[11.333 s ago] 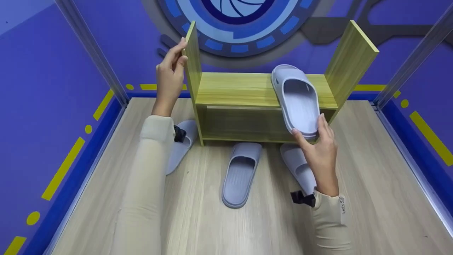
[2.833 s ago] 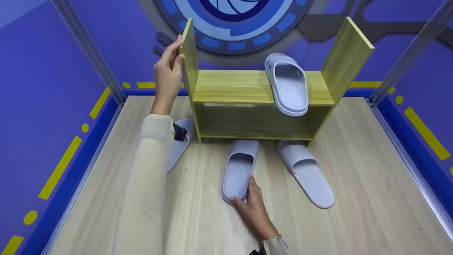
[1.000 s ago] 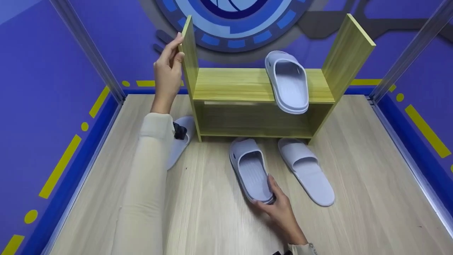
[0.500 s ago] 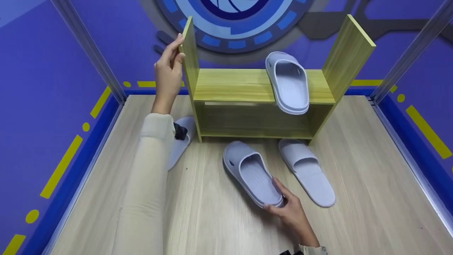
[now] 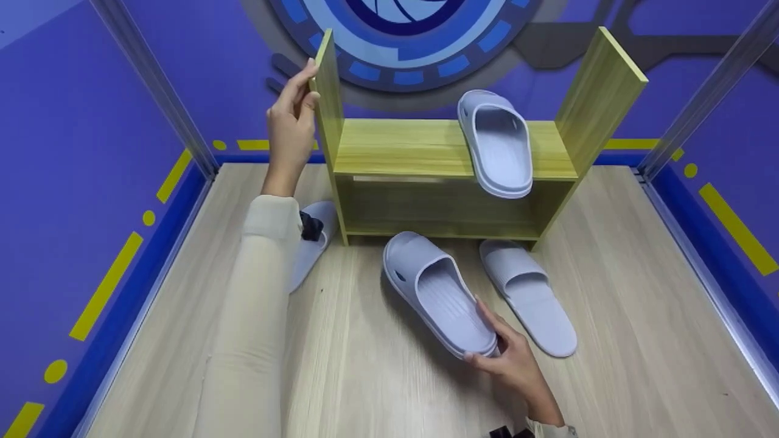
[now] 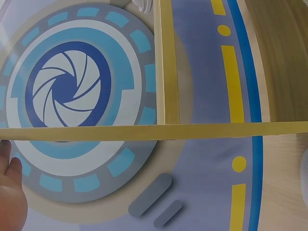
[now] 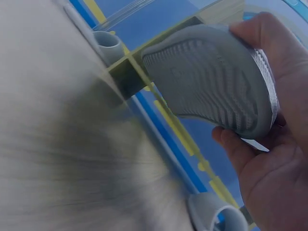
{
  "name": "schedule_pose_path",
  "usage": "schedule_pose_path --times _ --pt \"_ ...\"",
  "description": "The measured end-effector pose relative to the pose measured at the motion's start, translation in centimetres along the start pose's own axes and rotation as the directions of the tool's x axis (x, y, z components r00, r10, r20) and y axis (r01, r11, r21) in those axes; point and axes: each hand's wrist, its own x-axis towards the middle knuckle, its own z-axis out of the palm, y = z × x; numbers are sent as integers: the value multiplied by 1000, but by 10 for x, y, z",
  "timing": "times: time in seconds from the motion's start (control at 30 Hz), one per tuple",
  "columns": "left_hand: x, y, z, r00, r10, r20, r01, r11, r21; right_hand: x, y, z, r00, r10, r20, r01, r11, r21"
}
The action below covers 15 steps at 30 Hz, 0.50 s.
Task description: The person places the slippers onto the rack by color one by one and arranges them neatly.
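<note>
In the head view my right hand [image 5: 517, 365] holds a grey clog [image 5: 441, 295] by its heel, thumb on one side and fingers on the other. The clog is raised over the floor with its toe pointing to the back left. The right wrist view shows its ribbed sole [image 7: 207, 77] tilted toward the camera. My left hand [image 5: 292, 125] holds the front edge of the left side panel [image 5: 330, 103] of a wooden shoe rack [image 5: 395, 149]. Some of its fingertips are hidden. A matching clog [image 5: 499, 149] stands on the rack's upper shelf, its heel overhanging the front edge.
A grey slipper [image 5: 529, 301] lies on the wood-look floor [image 5: 365, 383] at the rack's front right. Another slipper [image 5: 316, 237], partly hidden by the left forearm, lies by its left side. A blue-purple wall [image 5: 420, 106] stands close behind the rack.
My right hand has put one clog on the upper shelf, then taken the second from the floor, turned its toe leftward and lifted it. My left hand stays at the rack's panel.
</note>
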Motion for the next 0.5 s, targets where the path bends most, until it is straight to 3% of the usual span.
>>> schedule_pose_path --times 0.27,0.5 --pt "2 -22 0 990 140 -25 -140 990 3 7 -16 -9 991 -127 43 127 992 -13" --pt "2 -20 1 994 112 -17 -112 994 -13 17 -27 -12 965 -252 71 249 967 48"
